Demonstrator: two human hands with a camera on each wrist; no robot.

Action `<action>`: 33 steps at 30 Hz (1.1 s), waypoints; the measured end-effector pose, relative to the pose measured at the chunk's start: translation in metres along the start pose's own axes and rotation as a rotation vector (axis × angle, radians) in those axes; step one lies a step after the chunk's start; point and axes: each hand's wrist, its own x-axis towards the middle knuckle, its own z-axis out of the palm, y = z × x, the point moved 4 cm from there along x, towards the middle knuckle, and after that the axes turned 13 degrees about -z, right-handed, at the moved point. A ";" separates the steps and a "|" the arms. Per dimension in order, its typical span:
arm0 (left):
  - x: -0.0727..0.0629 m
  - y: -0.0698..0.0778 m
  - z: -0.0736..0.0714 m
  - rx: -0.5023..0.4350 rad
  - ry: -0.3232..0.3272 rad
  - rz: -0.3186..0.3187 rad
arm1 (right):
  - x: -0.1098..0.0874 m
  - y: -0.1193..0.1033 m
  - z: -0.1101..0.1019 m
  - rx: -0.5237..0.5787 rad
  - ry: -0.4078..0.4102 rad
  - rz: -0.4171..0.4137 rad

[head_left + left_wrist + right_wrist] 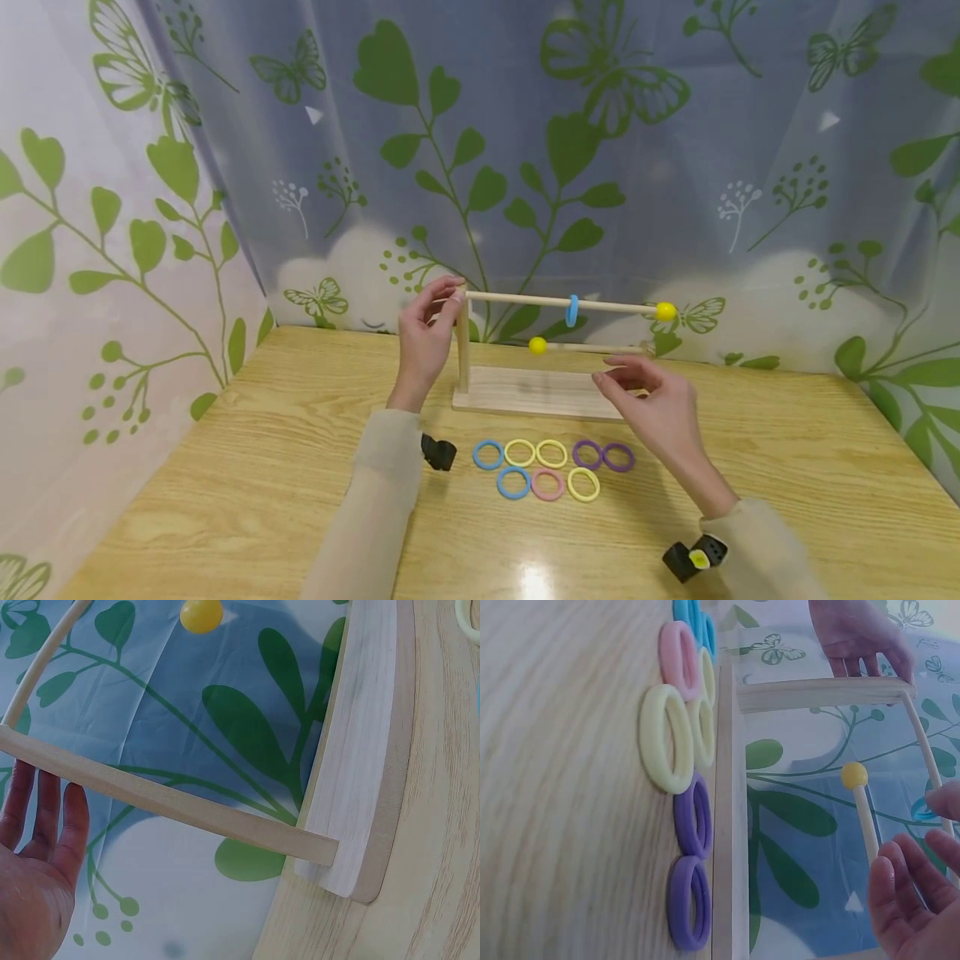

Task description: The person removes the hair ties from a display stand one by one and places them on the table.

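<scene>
A wooden stand (525, 392) has a flat base, a left post (172, 799) and two rods with yellow ball ends. From the left post's top the upper rod (517, 297) runs right, carrying one blue ring (572, 311). The lower rod (592, 348) points left from the right side. My left hand (429, 333) grips the left post's top between thumb and fingers. Bent fingers and an empty gap mark my right hand (656, 408), in front of the base's right end, which it hides. In the right wrist view its fingers (907, 881) overlap the lower rod; contact is unclear.
In front of the base, several loose rings lie on the wooden table (285, 450): blue rings (488, 468), yellow rings (583, 499), a pink ring (547, 498) and purple rings (618, 471). A leaf-patterned curtain (480, 100) hangs behind the table.
</scene>
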 end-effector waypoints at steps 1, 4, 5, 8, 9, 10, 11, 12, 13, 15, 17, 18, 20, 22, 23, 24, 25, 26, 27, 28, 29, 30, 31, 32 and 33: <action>0.000 0.000 0.000 -0.003 0.000 0.000 | 0.001 0.000 0.001 0.002 0.007 -0.001; 0.000 0.000 0.000 -0.003 -0.002 0.005 | 0.005 0.000 0.004 0.012 0.029 -0.009; 0.000 0.000 0.000 -0.002 -0.003 0.005 | 0.006 0.000 0.005 0.013 0.036 -0.011; 0.000 -0.001 -0.001 -0.001 -0.004 0.005 | 0.009 0.000 0.009 0.024 0.058 -0.004; 0.000 -0.001 -0.001 -0.002 -0.005 0.004 | 0.010 0.000 0.010 0.029 0.064 0.002; 0.000 -0.001 -0.001 -0.004 -0.005 0.002 | 0.011 0.000 0.011 0.035 0.070 0.007; 0.001 -0.002 -0.001 -0.005 -0.005 0.000 | 0.012 0.000 0.012 0.038 0.075 0.012; 0.001 -0.002 -0.001 -0.006 -0.005 -0.001 | 0.013 0.000 0.012 0.041 0.080 0.015; 0.001 -0.002 -0.001 -0.009 -0.006 -0.003 | 0.013 0.000 0.013 0.045 0.085 0.017; 0.001 -0.001 0.000 -0.013 -0.006 -0.005 | 0.015 -0.001 0.015 0.050 0.093 0.017; 0.001 -0.001 0.000 -0.014 -0.006 -0.007 | 0.016 -0.001 0.016 0.051 0.101 0.018; 0.001 -0.001 0.000 -0.015 -0.006 -0.006 | 0.017 -0.002 0.017 0.056 0.106 0.018; 0.001 -0.001 0.000 -0.016 -0.005 -0.010 | 0.018 -0.002 0.019 0.058 0.118 0.019; 0.001 -0.001 0.000 -0.015 -0.004 -0.015 | 0.020 -0.002 0.020 0.058 0.131 0.022; 0.001 -0.001 0.000 -0.014 -0.003 -0.017 | 0.021 -0.003 0.021 0.057 0.137 0.021; 0.001 -0.001 0.000 -0.015 -0.003 -0.018 | 0.022 -0.003 0.022 0.060 0.145 0.020; 0.001 0.000 0.000 -0.016 -0.002 -0.021 | 0.023 -0.004 0.023 0.062 0.151 0.020; 0.001 0.000 0.000 -0.016 -0.002 -0.020 | 0.023 -0.004 0.024 0.065 0.159 0.019; 0.001 0.000 0.000 -0.017 -0.002 -0.019 | 0.024 -0.005 0.025 0.070 0.168 0.018; 0.001 0.000 0.000 -0.017 -0.003 -0.017 | 0.025 -0.005 0.025 0.079 0.176 0.014; 0.001 0.000 0.000 -0.018 -0.002 -0.015 | 0.026 -0.007 0.026 0.087 0.186 0.012; 0.001 0.000 0.000 -0.017 -0.002 -0.012 | 0.027 -0.007 0.027 0.094 0.198 0.008; 0.001 0.000 0.000 -0.015 -0.002 -0.008 | 0.028 -0.008 0.028 0.099 0.208 0.003; 0.001 0.000 0.000 -0.014 -0.002 -0.005 | 0.029 -0.008 0.029 0.107 0.220 -0.001; 0.001 0.000 0.000 -0.014 -0.003 -0.002 | 0.030 -0.009 0.029 0.117 0.233 -0.007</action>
